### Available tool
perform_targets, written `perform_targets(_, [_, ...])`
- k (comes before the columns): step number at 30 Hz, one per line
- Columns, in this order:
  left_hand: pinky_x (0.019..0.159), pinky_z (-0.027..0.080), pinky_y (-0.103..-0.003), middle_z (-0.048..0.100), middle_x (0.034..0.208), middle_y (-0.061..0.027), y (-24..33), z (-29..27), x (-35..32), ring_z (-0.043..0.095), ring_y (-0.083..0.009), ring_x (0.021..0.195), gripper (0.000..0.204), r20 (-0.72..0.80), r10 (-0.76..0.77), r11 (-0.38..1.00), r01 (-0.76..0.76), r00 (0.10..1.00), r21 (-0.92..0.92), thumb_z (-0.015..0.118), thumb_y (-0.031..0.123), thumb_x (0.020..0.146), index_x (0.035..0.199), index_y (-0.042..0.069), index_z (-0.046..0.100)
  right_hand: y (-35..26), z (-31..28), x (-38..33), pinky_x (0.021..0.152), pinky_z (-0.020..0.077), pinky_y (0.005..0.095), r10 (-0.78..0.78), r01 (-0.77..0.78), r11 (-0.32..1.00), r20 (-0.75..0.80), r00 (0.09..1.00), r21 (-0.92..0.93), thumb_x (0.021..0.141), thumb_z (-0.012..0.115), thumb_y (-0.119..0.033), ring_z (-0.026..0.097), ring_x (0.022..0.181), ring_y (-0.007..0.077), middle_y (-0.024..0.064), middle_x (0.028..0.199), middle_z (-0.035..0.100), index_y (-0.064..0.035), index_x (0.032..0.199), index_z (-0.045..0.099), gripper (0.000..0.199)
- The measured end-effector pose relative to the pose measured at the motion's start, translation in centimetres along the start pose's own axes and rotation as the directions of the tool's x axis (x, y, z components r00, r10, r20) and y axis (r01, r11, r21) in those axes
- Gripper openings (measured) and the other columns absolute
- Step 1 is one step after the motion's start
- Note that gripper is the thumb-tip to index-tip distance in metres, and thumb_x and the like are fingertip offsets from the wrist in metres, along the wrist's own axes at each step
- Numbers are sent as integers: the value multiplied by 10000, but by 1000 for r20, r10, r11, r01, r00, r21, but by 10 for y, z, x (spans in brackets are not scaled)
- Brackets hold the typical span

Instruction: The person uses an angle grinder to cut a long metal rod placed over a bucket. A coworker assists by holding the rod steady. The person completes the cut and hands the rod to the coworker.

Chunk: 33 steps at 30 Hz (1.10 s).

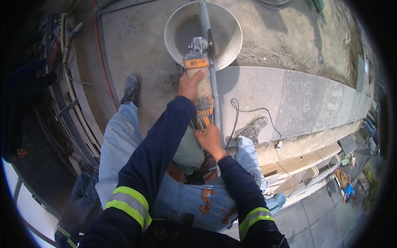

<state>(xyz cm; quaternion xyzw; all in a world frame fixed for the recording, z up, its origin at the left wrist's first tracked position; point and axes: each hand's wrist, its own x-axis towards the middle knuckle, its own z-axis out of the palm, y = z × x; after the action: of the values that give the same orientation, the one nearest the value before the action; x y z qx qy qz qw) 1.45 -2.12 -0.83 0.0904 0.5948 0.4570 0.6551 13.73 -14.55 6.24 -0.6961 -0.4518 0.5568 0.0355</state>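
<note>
An orange and grey angle grinder [200, 78] points away from me, its disc at the edge of a grey stone slab [264, 97]. My left hand [190, 85] grips the front of the grinder's body. My right hand [209, 138] holds its rear handle, where a black cable [244, 111] leaves and loops over the slab. The grinder's head sits over a round grey bowl-shaped pan [186, 22]. My legs in dusty jeans straddle the slab's edge, one boot [131, 87] on rough concrete, the other boot [253, 128] on the slab.
More grey slabs [314, 101] run to the right along a raised ledge. Rough concrete [289, 37] lies beyond them. A red cable [101, 62] and pipes run along the left. Paved ground with a distant person [346, 189] lies far below at right.
</note>
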Motion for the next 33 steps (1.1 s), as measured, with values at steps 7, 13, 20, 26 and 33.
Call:
perform_targets(7, [856,534,-311,697,1110,-96,-3,0,-15,676,-172,947,452,25,-49,996,50,999,-68,732,236,918,1272,-14,604,7,1,-8,826,553,503,37,-36,999,18,999,-36,766,758,-144,658,966,503,329,956,693,100,1173,564,512])
perform_targets(13, [846,539,-313,698,1109,-99,-6,2,-25,680,-173,930,452,12,-65,997,65,998,-50,726,227,921,1281,-13,595,15,1,-16,822,553,508,-32,32,999,-8,999,23,769,756,-136,657,964,508,337,953,690,114,1159,557,504])
perform_targets(20, [832,545,-312,698,1095,-95,-8,2,-30,683,-172,918,439,13,-55,995,55,998,-77,726,220,920,1270,-12,598,19,1,-21,807,560,490,8,-8,1000,8,1000,-10,767,760,-134,671,953,495,327,948,698,102,1160,572,496])
perform_targets(26, [814,548,-311,698,1087,-90,-10,0,-33,683,-168,908,429,21,-67,994,68,998,-84,728,214,921,1263,-11,600,17,0,-25,822,558,497,15,-15,1000,20,1000,12,768,760,-135,663,958,506,332,955,695,104,1181,552,520])
perform_targets(33, [715,566,-334,687,1002,-110,-15,-1,-36,687,-195,800,439,6,-13,1000,13,1000,-1,713,266,930,1251,-4,583,20,0,-30,838,556,491,24,-24,1000,34,999,-5,775,752,-133,660,987,498,329,978,696,101,1178,560,505])
